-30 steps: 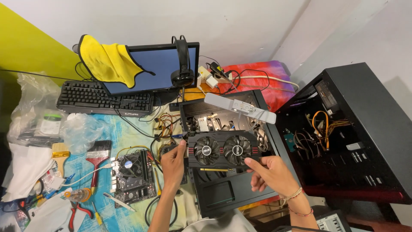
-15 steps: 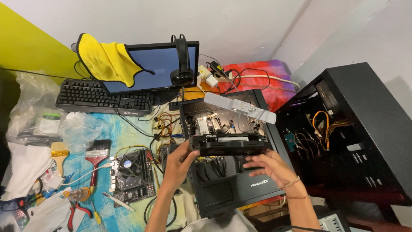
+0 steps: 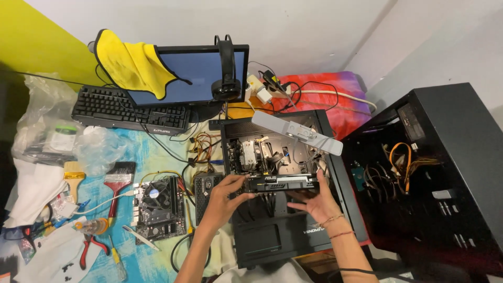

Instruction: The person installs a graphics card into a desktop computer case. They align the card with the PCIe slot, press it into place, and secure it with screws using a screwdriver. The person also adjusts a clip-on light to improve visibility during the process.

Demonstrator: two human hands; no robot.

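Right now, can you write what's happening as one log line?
left hand: holds graphics card | right hand: supports card from below | card: on edge over open PC case

Graphics card (image 3: pixel 283 183) underside hidden; forearms cut off

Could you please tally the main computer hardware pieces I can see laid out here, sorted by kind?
Computer cases: 2
Graphics cards: 1
Loose motherboards: 1
Keyboards: 1
Monitors: 1
Headphones: 1
Total: 7

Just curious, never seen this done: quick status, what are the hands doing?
Left hand and right hand grip graphics card, edge-on over open case. Cables beneath card.
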